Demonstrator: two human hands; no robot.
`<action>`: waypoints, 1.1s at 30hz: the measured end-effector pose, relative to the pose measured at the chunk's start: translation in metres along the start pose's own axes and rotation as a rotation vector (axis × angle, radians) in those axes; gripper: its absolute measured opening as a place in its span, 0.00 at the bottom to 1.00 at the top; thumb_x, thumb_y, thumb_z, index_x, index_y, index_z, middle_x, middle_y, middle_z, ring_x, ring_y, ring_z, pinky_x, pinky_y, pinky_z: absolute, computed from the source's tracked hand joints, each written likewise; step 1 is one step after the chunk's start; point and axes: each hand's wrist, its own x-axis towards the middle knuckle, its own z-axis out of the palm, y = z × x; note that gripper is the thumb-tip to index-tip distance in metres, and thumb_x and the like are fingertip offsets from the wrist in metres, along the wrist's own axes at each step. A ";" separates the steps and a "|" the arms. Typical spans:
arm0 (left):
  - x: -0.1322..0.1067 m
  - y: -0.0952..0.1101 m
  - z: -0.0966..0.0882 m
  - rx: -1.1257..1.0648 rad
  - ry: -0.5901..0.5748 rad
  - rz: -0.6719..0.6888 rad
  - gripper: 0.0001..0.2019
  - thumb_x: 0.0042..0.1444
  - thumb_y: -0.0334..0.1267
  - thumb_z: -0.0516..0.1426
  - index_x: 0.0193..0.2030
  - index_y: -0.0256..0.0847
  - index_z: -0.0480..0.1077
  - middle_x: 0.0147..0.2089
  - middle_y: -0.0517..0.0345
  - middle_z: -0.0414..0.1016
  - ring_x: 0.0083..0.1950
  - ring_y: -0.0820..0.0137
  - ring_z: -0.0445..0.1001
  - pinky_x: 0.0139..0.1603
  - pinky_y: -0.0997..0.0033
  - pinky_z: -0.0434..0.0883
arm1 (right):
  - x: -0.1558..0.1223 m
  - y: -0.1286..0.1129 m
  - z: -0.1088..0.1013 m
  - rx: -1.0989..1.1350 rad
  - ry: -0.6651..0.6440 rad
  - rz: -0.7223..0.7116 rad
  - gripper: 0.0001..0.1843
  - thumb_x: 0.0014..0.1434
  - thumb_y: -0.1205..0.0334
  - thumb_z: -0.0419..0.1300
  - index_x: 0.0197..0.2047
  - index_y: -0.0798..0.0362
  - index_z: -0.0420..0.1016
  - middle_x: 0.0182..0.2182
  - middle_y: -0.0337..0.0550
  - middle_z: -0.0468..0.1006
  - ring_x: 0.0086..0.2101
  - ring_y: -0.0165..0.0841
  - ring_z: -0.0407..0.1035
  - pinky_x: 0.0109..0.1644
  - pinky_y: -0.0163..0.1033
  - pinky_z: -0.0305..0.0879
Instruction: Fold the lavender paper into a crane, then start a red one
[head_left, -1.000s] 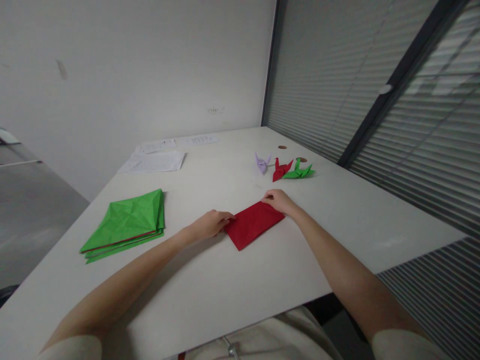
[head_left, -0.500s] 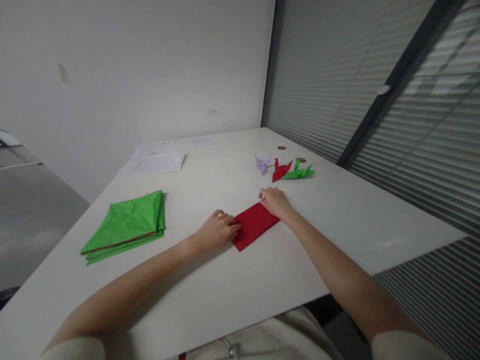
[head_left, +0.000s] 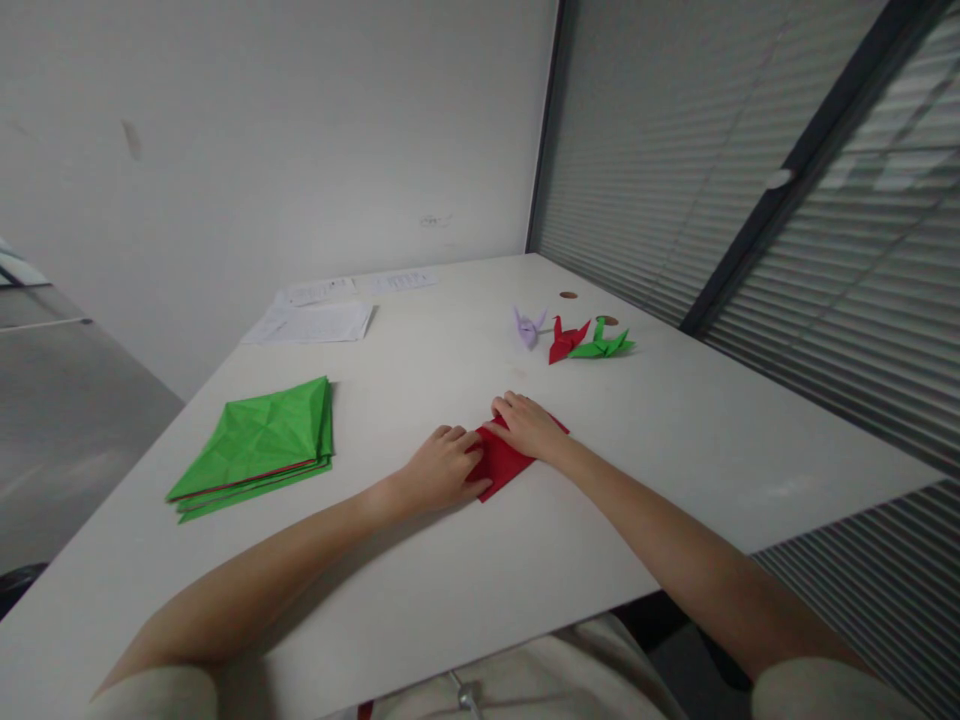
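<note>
A folded sheet of red origami paper (head_left: 505, 464) lies flat on the white table in front of me. My left hand (head_left: 444, 468) is closed on its left end, the thumb at the near corner and the other fingers bent over the paper. Across the upper middle of the sheet lies my right hand (head_left: 529, 426), its fingers curled at the far edge and the thumb on the red surface. The palm covers part of the paper, and a red corner shows beyond it on the right.
To the left sits a stack of creased green paper (head_left: 277, 430) with a red layer in it. Purple (head_left: 529, 329), red (head_left: 567, 343) and green (head_left: 604, 346) paper cranes stand farther back on the right. Printed sheets (head_left: 322, 322) lie at the back left. Blinds (head_left: 675, 180) line the right side.
My right hand has moved left and nearer, from the paper's right end to its upper middle. The left hand has stayed at the left end, its thumb now lower on the near corner.
</note>
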 end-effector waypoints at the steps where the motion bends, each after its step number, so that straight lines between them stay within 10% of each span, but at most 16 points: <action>1: 0.000 0.000 0.002 -0.050 0.004 0.030 0.14 0.59 0.44 0.56 0.43 0.35 0.73 0.49 0.45 0.72 0.49 0.60 0.71 0.53 0.58 0.69 | 0.000 0.001 0.001 0.002 0.000 -0.001 0.14 0.64 0.51 0.52 0.40 0.54 0.68 0.38 0.49 0.72 0.39 0.38 0.68 0.47 0.41 0.60; 10: -0.005 0.006 0.015 -0.282 0.055 0.158 0.17 0.60 0.28 0.50 0.55 0.36 0.68 0.64 0.42 0.61 0.67 0.58 0.58 0.66 0.56 0.61 | -0.001 0.002 0.001 0.108 0.040 0.009 0.10 0.62 0.55 0.56 0.36 0.54 0.69 0.35 0.46 0.72 0.37 0.37 0.66 0.46 0.42 0.60; 19: -0.004 0.006 0.012 -0.286 0.071 0.156 0.15 0.59 0.29 0.51 0.52 0.38 0.68 0.64 0.45 0.61 0.69 0.60 0.55 0.70 0.54 0.54 | 0.003 0.002 0.002 0.743 -0.030 -0.047 0.05 0.55 0.72 0.56 0.31 0.54 0.72 0.32 0.40 0.72 0.31 0.29 0.66 0.36 0.34 0.63; 33: -0.009 0.004 0.017 -0.217 0.021 0.031 0.17 0.61 0.32 0.47 0.57 0.40 0.61 0.68 0.44 0.57 0.70 0.62 0.53 0.68 0.49 0.53 | 0.007 0.061 0.001 0.366 0.142 0.241 0.03 0.56 0.67 0.61 0.36 0.54 0.76 0.34 0.43 0.73 0.33 0.31 0.68 0.43 0.36 0.64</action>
